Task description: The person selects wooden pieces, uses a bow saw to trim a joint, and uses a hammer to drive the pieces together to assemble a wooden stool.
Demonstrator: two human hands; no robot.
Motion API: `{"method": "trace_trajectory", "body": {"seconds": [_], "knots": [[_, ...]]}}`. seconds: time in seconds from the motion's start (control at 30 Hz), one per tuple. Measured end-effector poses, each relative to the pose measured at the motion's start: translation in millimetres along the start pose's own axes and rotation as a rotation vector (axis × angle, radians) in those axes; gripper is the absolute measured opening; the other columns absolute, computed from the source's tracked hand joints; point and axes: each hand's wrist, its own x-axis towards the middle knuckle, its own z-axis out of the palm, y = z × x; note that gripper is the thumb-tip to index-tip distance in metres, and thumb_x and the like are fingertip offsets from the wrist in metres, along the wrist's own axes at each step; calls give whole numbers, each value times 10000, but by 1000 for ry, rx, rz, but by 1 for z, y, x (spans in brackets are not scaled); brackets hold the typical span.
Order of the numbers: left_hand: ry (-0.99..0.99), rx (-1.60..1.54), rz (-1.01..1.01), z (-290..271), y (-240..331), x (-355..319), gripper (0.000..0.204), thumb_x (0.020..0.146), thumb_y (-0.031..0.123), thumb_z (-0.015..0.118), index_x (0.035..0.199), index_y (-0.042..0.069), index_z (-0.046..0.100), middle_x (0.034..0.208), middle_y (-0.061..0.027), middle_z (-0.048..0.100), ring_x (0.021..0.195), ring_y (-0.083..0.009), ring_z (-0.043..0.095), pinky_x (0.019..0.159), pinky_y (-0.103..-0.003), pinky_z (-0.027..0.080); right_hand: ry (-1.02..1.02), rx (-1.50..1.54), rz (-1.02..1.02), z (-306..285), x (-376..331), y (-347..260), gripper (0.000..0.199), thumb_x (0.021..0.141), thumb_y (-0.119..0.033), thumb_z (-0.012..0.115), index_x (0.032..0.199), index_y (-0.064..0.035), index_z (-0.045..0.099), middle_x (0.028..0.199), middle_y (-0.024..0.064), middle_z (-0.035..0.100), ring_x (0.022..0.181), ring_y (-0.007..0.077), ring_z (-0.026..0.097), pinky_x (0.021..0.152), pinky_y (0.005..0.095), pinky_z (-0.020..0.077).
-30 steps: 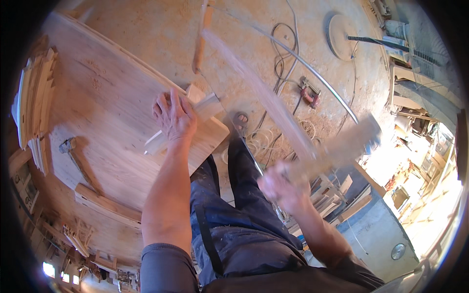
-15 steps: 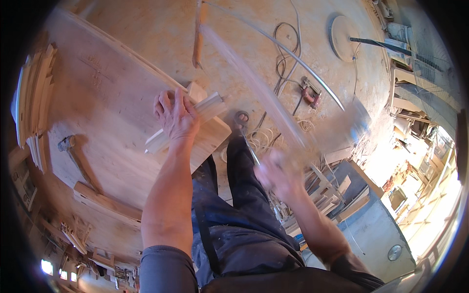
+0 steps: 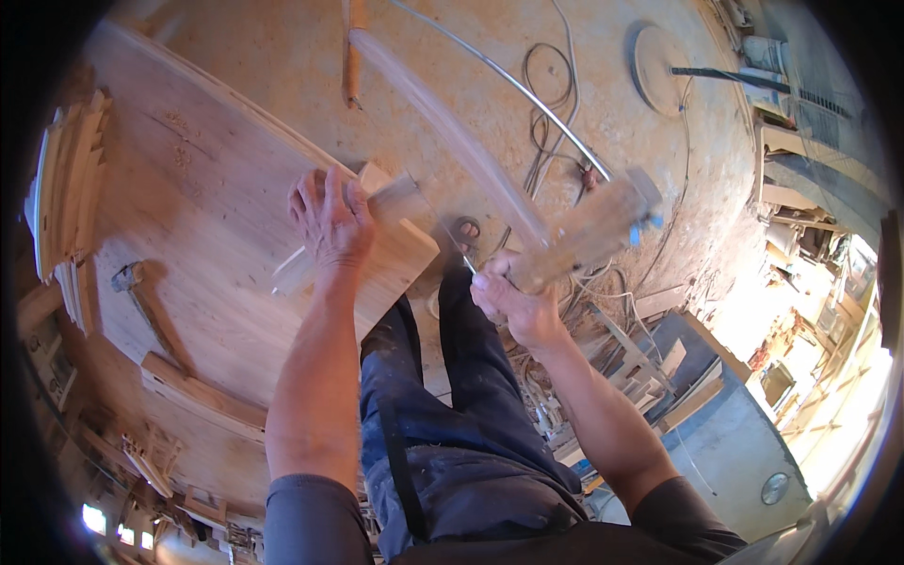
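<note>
My right hand (image 3: 516, 303) is closed around the near end of a wooden frame saw (image 3: 452, 132). Its pale middle bar and near arm are blurred, and a silver tension rod bows along its right side. The thin blade runs past the end of a pale wooden strip (image 3: 393, 196); whether it touches the wood I cannot tell. My left hand (image 3: 330, 221) presses down on that strip, fingers bent over it, partly hiding it. Under the strip lies a wooden board (image 3: 400, 268) at the corner of the workbench (image 3: 217, 207).
On the bench at left lies a hammer (image 3: 146, 301), near a wooden block (image 3: 202, 395). A stack of wooden strips (image 3: 75, 188) stands at the far left. Cables (image 3: 556, 122) and a round disc base (image 3: 659, 71) are on the floor. Offcuts (image 3: 650, 367) pile up at right.
My right hand and the frame saw have moved forward and to the left. My left hand has shifted slightly left, still on the strip.
</note>
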Motion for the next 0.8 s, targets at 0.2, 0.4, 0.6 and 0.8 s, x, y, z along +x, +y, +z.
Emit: {"method": "trace_trajectory", "body": {"seconds": [0.2, 0.4, 0.6, 0.8], "knots": [[-407, -161, 328, -22, 8, -21, 512, 804, 198, 747, 1255, 37, 568, 1221, -194, 540, 1134, -401, 500, 961, -474, 421, -32, -11, -51, -2, 2, -4, 290, 907, -156, 736, 709, -73, 541, 596, -19, 504, 564, 73, 485, 521, 268, 386], [-485, -285, 250, -36, 8, -44, 586, 770, 98, 772, 1306, -5, 559, 1140, -171, 569, 1008, -356, 556, 898, -424, 464, -46, 23, -63, -2, -17, -11, 309, 901, -148, 746, 701, -71, 523, 610, -19, 505, 555, 78, 485, 523, 264, 386], [-802, -498, -147, -50, 2, -30, 600, 782, 31, 756, 1351, 2, 569, 1162, -128, 590, 1068, -310, 545, 962, -355, 449, -52, 48, -29, 3, -16, -15, 317, 920, -146, 726, 699, -66, 514, 599, -25, 502, 552, 77, 491, 507, 256, 380], [-527, -396, 103, -41, -26, -24, 346, 876, 138, 668, 1190, -6, 679, 1114, -125, 587, 989, -300, 557, 924, -380, 456, -72, 158, -61, 12, -2, -11, 275, 896, -147, 745, 738, -72, 532, 579, -6, 501, 493, 89, 473, 444, 241, 340]]}}
